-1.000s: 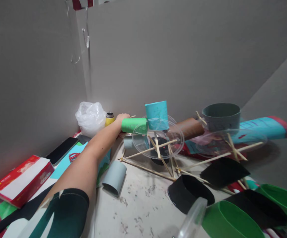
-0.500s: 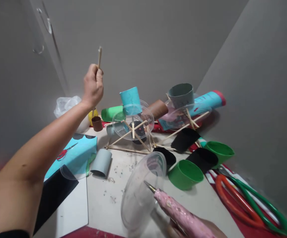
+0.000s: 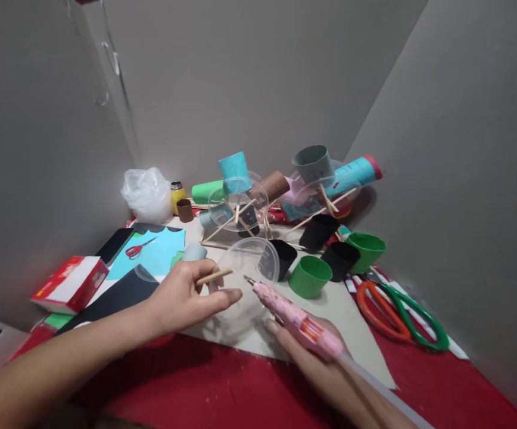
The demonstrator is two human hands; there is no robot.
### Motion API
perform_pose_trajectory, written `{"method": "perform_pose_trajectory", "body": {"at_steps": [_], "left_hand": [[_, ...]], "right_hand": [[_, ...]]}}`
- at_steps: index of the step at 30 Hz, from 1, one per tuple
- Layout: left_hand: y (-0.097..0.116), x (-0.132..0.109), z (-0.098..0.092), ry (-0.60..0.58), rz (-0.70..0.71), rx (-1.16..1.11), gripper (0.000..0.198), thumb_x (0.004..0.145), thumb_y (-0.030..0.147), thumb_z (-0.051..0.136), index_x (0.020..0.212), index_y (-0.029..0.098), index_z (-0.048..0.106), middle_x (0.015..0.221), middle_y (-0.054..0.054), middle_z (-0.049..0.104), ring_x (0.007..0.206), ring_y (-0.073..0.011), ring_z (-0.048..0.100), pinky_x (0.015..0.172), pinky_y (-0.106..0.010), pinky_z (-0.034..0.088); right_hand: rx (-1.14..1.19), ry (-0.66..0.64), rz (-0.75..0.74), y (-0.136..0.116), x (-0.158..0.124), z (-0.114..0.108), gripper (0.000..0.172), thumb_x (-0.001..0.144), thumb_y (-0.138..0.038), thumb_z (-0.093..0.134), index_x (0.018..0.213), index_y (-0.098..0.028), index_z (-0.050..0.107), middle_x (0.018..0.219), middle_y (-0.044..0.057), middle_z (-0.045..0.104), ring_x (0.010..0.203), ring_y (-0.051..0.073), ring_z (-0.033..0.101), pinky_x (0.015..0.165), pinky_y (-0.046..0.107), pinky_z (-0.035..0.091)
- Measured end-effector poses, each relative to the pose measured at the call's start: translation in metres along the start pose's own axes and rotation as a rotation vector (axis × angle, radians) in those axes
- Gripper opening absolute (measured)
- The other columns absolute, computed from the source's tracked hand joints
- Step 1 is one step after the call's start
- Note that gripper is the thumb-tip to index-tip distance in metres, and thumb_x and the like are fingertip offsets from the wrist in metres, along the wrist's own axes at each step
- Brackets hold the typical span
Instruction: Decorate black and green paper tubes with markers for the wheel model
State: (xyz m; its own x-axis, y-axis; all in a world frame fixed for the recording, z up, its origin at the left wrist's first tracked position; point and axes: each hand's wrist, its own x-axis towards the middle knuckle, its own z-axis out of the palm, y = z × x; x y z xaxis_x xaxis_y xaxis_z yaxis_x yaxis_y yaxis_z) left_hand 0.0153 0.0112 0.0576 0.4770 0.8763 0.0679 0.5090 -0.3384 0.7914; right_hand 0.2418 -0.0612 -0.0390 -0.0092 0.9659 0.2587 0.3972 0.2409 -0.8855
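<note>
My left hand grips a short wooden stick between its fingers, thumb stretched out to the right. A clear plastic lid stands tilted just behind these fingers; whether they touch it I cannot tell. In my right hand is a pink hot glue gun, its metal nozzle aimed at the stick's end, a little apart from it. A long glue stick runs out of its back. Behind the hands, clear discs with crossed sticks carry a blue paper tube and a grey one.
Green paper rings and black ones stand to the right, near large orange-and-green-handled scissors. Small red scissors lie on blue paper. At the left are a red-and-white box and a white plastic bag.
My left hand has come down from high up with the stick, to beside the glue gun's nozzle. The gun stays in my right hand. The head view has shifted, showing more of the near table.
</note>
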Motion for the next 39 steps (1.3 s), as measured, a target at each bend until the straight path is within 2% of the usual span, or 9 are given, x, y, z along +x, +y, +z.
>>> {"method": "perform_pose_trajectory", "body": {"at_steps": [8, 16, 19, 23, 27, 30, 34, 36, 39], "left_hand": [[-0.037, -0.017, 0.027, 0.141, -0.034, 0.079, 0.025, 0.081, 0.028, 0.059, 0.059, 0.022, 0.048, 0.058, 0.003, 0.052, 0.059, -0.0149, 0.051, 0.055, -0.026, 0.034], [-0.029, -0.025, 0.049, 0.111, -0.045, 0.099, 0.021, 0.074, 0.018, 0.065, 0.059, 0.021, 0.051, 0.058, 0.003, 0.056, 0.060, -0.0151, 0.051, 0.056, -0.026, 0.031], [-0.024, -0.019, 0.052, 0.146, -0.055, 0.119, 0.024, 0.074, 0.019, 0.068, 0.058, 0.021, 0.051, 0.056, 0.003, 0.052, 0.057, -0.0150, 0.048, 0.057, -0.027, 0.027], [-0.029, -0.009, 0.046, 0.188, -0.095, 0.080, 0.028, 0.075, 0.018, 0.068, 0.055, 0.021, 0.048, 0.054, 0.004, 0.050, 0.056, -0.0146, 0.047, 0.057, -0.027, 0.026], [-0.034, -0.006, 0.028, 0.168, -0.143, -0.044, 0.028, 0.079, 0.026, 0.066, 0.056, 0.021, 0.051, 0.051, 0.003, 0.054, 0.050, -0.0131, 0.047, 0.054, -0.026, 0.031], [-0.030, -0.011, 0.007, 0.158, -0.150, -0.121, 0.025, 0.079, 0.030, 0.066, 0.058, 0.020, 0.056, 0.051, 0.002, 0.058, 0.047, -0.0113, 0.045, 0.052, -0.024, 0.031], [-0.020, -0.022, -0.014, 0.097, -0.083, -0.304, 0.028, 0.073, 0.040, 0.074, 0.061, 0.019, 0.061, 0.051, 0.002, 0.058, 0.044, -0.0080, 0.035, 0.047, -0.022, 0.024], [-0.015, -0.028, -0.018, 0.056, -0.045, -0.398, 0.033, 0.070, 0.046, 0.078, 0.062, 0.019, 0.062, 0.052, 0.002, 0.058, 0.045, -0.0075, 0.035, 0.045, -0.021, 0.022], [-0.012, -0.035, -0.014, 0.028, -0.031, -0.498, 0.039, 0.069, 0.052, 0.081, 0.064, 0.018, 0.062, 0.053, 0.003, 0.057, 0.046, -0.0065, 0.034, 0.044, -0.020, 0.021]], "right_hand": [[0.062, -0.121, 0.064, -0.011, -0.007, 0.013, 0.048, 0.091, -0.040, 0.062, 0.137, -0.023, 0.066, 0.141, 0.006, 0.066, 0.136, 0.028, 0.058, 0.119, 0.042, 0.043], [-0.240, -0.152, 0.015, -0.006, -0.029, 0.005, 0.025, 0.083, -0.042, 0.068, 0.098, -0.025, 0.080, 0.093, 0.008, 0.082, 0.094, 0.028, 0.078, 0.085, 0.033, 0.060], [-0.257, -0.144, 0.016, -0.015, -0.033, 0.008, 0.031, 0.086, -0.044, 0.064, 0.101, -0.022, 0.079, 0.097, 0.011, 0.081, 0.096, 0.030, 0.077, 0.086, 0.036, 0.060], [-0.091, -0.202, -0.017, -0.038, -0.040, 0.004, 0.048, 0.094, -0.043, 0.055, 0.135, -0.022, 0.066, 0.140, 0.008, 0.066, 0.134, 0.027, 0.060, 0.113, 0.039, 0.048], [-0.158, -0.158, 0.005, -0.030, -0.045, -0.025, 0.050, 0.095, -0.048, 0.054, 0.139, -0.025, 0.063, 0.148, 0.006, 0.060, 0.139, 0.028, 0.055, 0.116, 0.042, 0.045], [-0.519, -0.085, 0.072, -0.004, -0.045, -0.049, 0.053, 0.096, -0.050, 0.049, 0.141, -0.026, 0.061, 0.141, 0.009, 0.066, 0.130, 0.031, 0.063, 0.099, 0.040, 0.054], [-0.910, -0.189, 0.227, 0.022, -0.041, -0.058, 0.035, 0.089, -0.045, 0.057, 0.109, -0.023, 0.074, 0.092, 0.012, 0.080, 0.079, 0.033, 0.076, 0.059, 0.034, 0.048], [-0.908, -0.190, 0.197, 0.027, -0.037, -0.055, 0.031, 0.085, -0.043, 0.062, 0.106, -0.023, 0.073, 0.089, 0.011, 0.079, 0.076, 0.031, 0.075, 0.057, 0.031, 0.045], [-0.878, -0.182, 0.121, 0.032, -0.033, -0.055, 0.042, 0.084, -0.044, 0.064, 0.120, -0.023, 0.069, 0.110, 0.011, 0.078, 0.091, 0.029, 0.075, 0.066, 0.031, 0.049]]}}
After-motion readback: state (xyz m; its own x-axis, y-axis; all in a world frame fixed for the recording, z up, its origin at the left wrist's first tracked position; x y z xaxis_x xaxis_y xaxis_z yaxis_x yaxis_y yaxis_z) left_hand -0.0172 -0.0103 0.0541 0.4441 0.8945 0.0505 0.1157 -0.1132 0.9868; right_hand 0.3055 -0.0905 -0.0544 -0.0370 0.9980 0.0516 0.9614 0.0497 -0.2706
